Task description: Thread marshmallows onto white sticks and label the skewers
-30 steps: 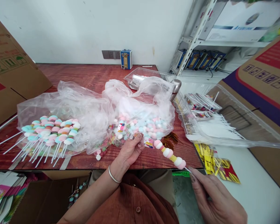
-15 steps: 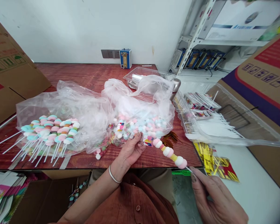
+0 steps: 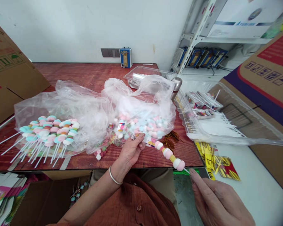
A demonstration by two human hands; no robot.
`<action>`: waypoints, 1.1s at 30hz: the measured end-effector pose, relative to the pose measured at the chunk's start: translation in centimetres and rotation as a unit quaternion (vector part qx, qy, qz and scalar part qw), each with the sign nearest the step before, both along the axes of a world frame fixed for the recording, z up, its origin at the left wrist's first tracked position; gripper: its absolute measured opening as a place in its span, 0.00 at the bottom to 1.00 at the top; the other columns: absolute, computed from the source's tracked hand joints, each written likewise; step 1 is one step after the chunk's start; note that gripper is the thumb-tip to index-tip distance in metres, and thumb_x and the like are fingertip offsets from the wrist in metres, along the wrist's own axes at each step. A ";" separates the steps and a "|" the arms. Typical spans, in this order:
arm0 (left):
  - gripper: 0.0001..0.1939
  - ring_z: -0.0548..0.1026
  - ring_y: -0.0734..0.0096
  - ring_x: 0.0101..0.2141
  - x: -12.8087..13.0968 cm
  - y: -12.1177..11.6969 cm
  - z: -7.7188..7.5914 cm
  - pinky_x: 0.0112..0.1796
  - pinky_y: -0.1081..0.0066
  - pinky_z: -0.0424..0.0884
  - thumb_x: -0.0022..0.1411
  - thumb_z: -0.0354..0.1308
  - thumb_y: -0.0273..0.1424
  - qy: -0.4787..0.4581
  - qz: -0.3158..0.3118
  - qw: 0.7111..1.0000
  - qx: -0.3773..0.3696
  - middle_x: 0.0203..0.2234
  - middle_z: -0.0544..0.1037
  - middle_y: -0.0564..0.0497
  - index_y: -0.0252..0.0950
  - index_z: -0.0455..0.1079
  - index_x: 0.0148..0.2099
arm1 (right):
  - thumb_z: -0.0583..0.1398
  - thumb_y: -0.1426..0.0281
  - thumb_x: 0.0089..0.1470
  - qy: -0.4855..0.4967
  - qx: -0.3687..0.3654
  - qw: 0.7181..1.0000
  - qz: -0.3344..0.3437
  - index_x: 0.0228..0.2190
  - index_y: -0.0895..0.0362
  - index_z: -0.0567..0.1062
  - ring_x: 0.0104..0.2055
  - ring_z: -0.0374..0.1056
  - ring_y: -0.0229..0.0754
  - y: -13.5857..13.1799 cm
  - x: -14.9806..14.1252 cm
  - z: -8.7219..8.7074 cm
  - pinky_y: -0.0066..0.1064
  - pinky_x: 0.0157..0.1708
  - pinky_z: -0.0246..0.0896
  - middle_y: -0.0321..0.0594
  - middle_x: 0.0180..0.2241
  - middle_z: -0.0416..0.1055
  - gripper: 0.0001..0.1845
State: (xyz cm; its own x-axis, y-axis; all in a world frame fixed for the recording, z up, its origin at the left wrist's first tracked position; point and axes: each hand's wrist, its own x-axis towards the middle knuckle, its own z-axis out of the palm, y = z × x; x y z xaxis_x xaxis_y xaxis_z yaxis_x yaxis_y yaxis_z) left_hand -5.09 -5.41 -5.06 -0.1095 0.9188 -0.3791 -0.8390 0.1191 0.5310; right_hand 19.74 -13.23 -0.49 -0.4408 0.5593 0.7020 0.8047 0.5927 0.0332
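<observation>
In my right hand (image 3: 218,196) the white stick of a marshmallow skewer (image 3: 171,156) is pinched between thumb and fingers. Pink, white and yellow pieces are threaded along it, and it slants up toward my left hand (image 3: 132,150). My left fingers are closed on a small colourful printed wrapper (image 3: 151,142) at the skewer's far tip; how far it covers the tip is hard to see. Close behind that hand, more printed wrappers (image 3: 121,126) rest against a clear bag of pastel marshmallows (image 3: 146,122).
Finished marshmallow skewers (image 3: 49,130) lie at the left on another plastic bag (image 3: 89,106). At the right a clear tray (image 3: 228,138) holds white sticks and printed packets. Yellow twist ties (image 3: 207,157) lie beside it. Cardboard boxes (image 3: 271,81) flank the red-brown table (image 3: 73,73).
My right hand and the skewer have shifted slightly left and down. The printed wrapper shows less than before beside my left fingers. My left hand stays nearly in place.
</observation>
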 end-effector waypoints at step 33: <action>0.09 0.66 0.79 0.22 1.8 -0.2 1.3 0.30 0.73 0.71 0.59 0.66 0.31 -0.106 -0.044 0.993 -0.006 0.22 0.67 0.57 0.31 0.71 0.38 | 0.58 0.77 0.60 0.120 -0.093 0.988 0.014 0.37 0.58 0.75 0.22 0.63 0.36 -0.6 -7.5 -5.1 0.30 0.28 0.56 0.34 0.20 0.70 0.06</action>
